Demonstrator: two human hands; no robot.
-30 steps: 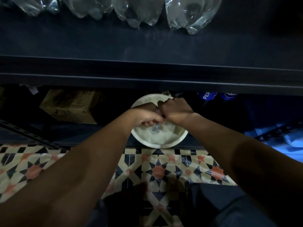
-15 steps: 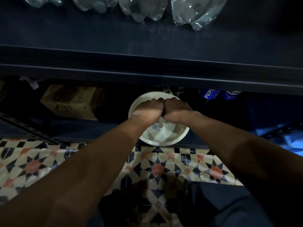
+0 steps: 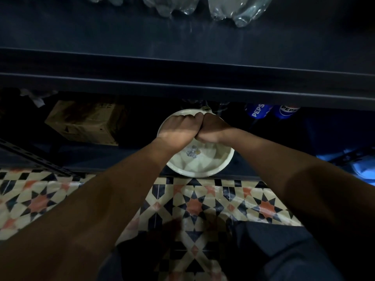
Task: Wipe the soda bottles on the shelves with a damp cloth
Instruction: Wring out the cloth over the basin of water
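My left hand (image 3: 178, 128) and my right hand (image 3: 213, 130) are clenched side by side, knuckles touching, over a cream bowl (image 3: 203, 175) with a flower print that stands on the bottom shelf. A small pale scrap of cloth (image 3: 206, 108) sticks out above the fists; the rest of it is hidden inside them. Clear plastic bottles (image 3: 239, 9) stand on the upper shelf. Two blue Pepsi bottles (image 3: 257, 111) lie in the dark to the right of the bowl.
The dark upper shelf's front edge (image 3: 182, 78) runs across the view above my hands. A cardboard box (image 3: 87, 122) sits left of the bowl. Patterned floor tiles (image 3: 192, 207) lie below, and blue plastic-wrapped goods (image 3: 363, 169) are at the right.
My fists have closed tighter against each other and shifted slightly toward the bowl's far rim. The view has tilted down a little.
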